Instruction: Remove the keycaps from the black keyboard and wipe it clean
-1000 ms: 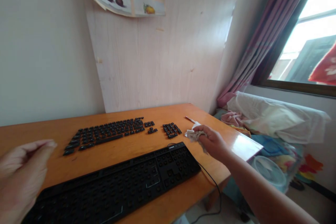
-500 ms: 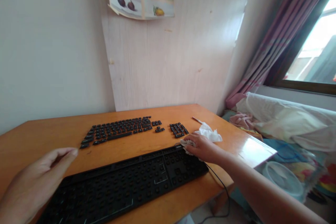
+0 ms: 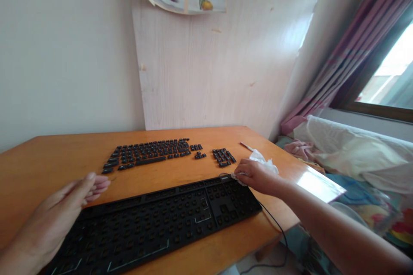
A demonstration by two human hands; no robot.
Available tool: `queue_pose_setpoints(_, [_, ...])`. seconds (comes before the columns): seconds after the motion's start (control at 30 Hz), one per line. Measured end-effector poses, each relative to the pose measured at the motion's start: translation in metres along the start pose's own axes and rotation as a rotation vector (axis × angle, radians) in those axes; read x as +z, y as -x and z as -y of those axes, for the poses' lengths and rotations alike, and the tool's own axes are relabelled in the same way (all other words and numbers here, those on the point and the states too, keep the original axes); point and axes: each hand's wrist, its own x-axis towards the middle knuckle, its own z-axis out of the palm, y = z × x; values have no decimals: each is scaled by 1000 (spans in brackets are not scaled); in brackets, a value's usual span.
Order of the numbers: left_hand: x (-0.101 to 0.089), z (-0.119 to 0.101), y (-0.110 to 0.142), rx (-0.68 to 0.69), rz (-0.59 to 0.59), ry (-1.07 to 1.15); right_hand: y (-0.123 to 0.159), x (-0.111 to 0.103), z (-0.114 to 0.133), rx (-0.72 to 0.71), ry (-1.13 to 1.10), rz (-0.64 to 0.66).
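Note:
A black keyboard base (image 3: 190, 210) with its keycaps off lies slantwise at the front of the desk. My right hand (image 3: 254, 176) presses a crumpled white tissue (image 3: 240, 179) onto the top right corner of the base. At the left end, my left hand (image 3: 69, 206) hovers over or beside the base, fingers loosely curled and nothing visible in them; whether it touches the base I cannot tell. Behind the base, loose black keycaps (image 3: 150, 153) are laid out in keyboard order. A smaller block of number-pad keycaps (image 3: 223, 157) sits to their right.
Another white tissue (image 3: 263, 161) lies behind my right hand, near a thin stick-like tool (image 3: 246, 146). A black cable (image 3: 274, 219) runs over the front edge of the wooden desk (image 3: 71, 150). Bedding and bags (image 3: 351, 146) are piled on the right, below the window.
My right hand with the tissue has shifted slightly along the top right corner of the base. The left hand has moved slightly right, and its fingers now show past the thumb. The view has shifted slightly.

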Motion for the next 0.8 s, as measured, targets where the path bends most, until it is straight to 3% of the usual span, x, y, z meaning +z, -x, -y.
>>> queue_pose_setpoints(0.07, [-2, 1, -1, -95, 146, 156, -4, 2, 3, -33, 1, 8])
queue_pose_setpoints(0.13, [-3, 0, -1, -165, 204, 233, -7, 3, 7, -57, 1, 15])
queue_pose_setpoints(0.47, [1, -27, 16, -145, 199, 235, -24, 9, 37, -143, -59, 35])
queue_pose_setpoints(0.63, [0, -34, 20, -125, 215, 226, -30, 10, 50, -117, -116, 35])
queue_pose_setpoints(0.8, [2, -33, 19, -121, 219, 220, -33, 16, 47, -41, -180, 15])
